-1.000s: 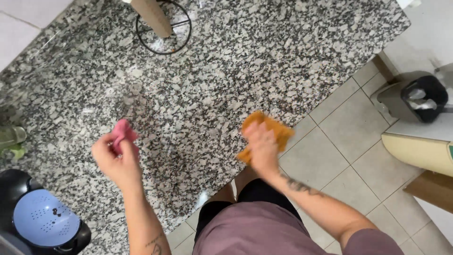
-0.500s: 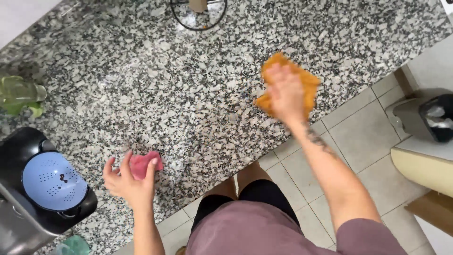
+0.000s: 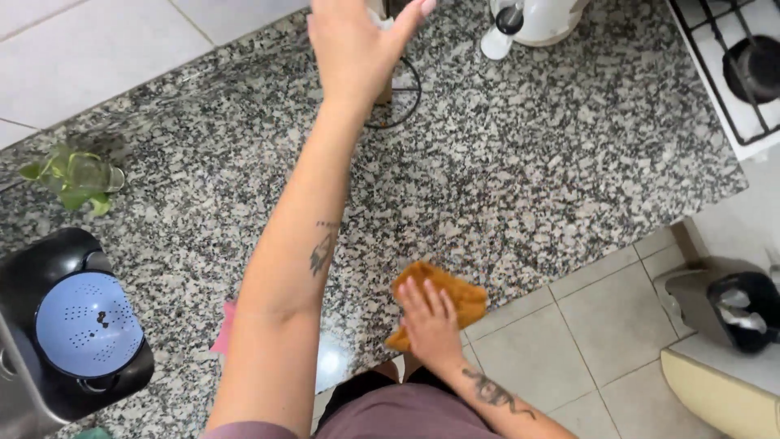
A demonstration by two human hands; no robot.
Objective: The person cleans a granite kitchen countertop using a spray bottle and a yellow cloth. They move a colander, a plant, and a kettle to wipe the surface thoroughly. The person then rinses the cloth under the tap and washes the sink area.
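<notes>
Under the right hand (image 3: 429,319) lies an orange cloth (image 3: 455,297), pressed flat with open fingers at the near edge of the speckled stone surface (image 3: 552,171). Left hand (image 3: 357,41) reaches far back, open, holding nothing. A pink cloth (image 3: 223,329) peeks out beside that arm. Floor tiles (image 3: 601,325) show right.

Cloth (image 3: 443,297): near counter (image 3: 528,187) edge, under right hand (image 3: 431,321).
Left hand (image 3: 357,45): far, over the counter.
Colander (image 3: 88,325): near left.
Plant (image 3: 77,175): far left.
Stove (image 3: 743,65): far right.
</notes>
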